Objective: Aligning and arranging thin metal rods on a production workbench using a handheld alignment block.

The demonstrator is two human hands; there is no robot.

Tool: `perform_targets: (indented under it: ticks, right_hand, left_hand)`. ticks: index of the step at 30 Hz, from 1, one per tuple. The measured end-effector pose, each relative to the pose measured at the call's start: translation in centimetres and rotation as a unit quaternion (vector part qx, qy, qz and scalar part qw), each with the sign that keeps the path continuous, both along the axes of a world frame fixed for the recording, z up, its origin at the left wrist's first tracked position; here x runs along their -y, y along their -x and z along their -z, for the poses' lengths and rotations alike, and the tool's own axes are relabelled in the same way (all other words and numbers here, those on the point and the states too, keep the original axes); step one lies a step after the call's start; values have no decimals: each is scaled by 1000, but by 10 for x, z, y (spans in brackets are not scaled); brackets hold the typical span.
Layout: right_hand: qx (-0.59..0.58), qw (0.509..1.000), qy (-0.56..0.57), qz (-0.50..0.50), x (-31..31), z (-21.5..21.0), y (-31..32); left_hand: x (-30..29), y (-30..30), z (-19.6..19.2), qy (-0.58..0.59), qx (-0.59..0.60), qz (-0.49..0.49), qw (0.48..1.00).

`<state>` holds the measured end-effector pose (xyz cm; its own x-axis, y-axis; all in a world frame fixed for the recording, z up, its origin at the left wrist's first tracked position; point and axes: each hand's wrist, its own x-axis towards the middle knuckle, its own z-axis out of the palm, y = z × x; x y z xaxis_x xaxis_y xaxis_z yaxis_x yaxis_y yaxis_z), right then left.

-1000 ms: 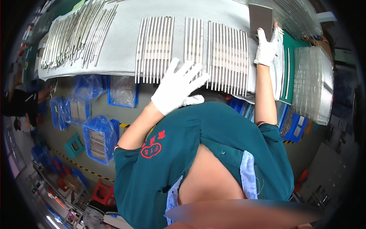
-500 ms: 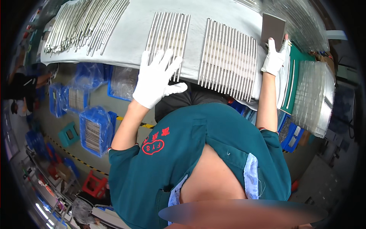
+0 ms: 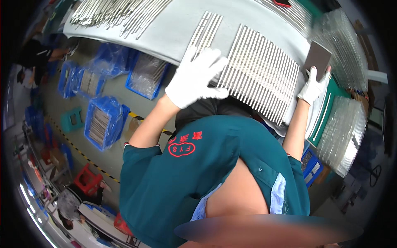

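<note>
My left hand [image 3: 195, 78], in a white glove, has its fingers spread over the near ends of a small group of slim metal rods [image 3: 209, 29]. Whether the fingertips touch the rods I cannot tell. Just right of it lies a wider row of metal rods [image 3: 259, 68], side by side, their near ends reaching past the table's front edge. My right hand [image 3: 313, 87], gloved with some fingertips bare, grips a dark brown rectangular sheet [image 3: 317, 58] at its lower edge, beyond the right side of the row.
A loose pile of rods [image 3: 118, 14] lies on the far left of the white-covered table [image 3: 175, 31]. Stacked clear plastic trays [image 3: 341, 136] stand at the right beside a green surface [image 3: 320, 122]. Blue crates [image 3: 101, 124] and a green stool [image 3: 72, 119] are on the floor at left.
The small group now shows fewer rods, and the row on the right is wider. My left hand stays spread; my right still grips the brown sheet. The whole view has shifted and tilted.
</note>
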<state>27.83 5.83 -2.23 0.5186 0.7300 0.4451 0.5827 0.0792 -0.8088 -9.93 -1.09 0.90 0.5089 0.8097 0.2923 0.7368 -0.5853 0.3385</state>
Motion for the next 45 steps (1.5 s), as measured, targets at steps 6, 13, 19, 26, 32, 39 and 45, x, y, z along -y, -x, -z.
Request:
perform_targets:
  ticks: [6, 13, 19, 26, 32, 39, 45]
  right_hand:
    - [105, 993, -47, -1, -9, 14, -29]
    - [50, 998, -26, 12, -8, 14, -25]
    - [11, 999, -33, -29, -12, 27, -26]
    - [-66, 997, -32, -29, 0, -2, 5]
    - [-115, 992, -27, -33, 5, -9, 16]
    - [-131, 990, -35, -37, 3, -8, 18]
    - [-153, 987, -33, -30, 4, -8, 15]
  left_hand:
    - [-6, 28, 28, -33, 4, -65, 997]
    - [8, 3, 31, -19, 16, -22, 999]
    - [-6, 0, 4, 18, 12, 3, 1000]
    - [-46, 1, 18, -82, -51, -20, 995]
    - [-48, 14, 18, -116, -91, 78, 986]
    - [-34, 13, 20, -28, -65, 20, 997]
    - [-3, 12, 11, 10, -65, -19, 998]
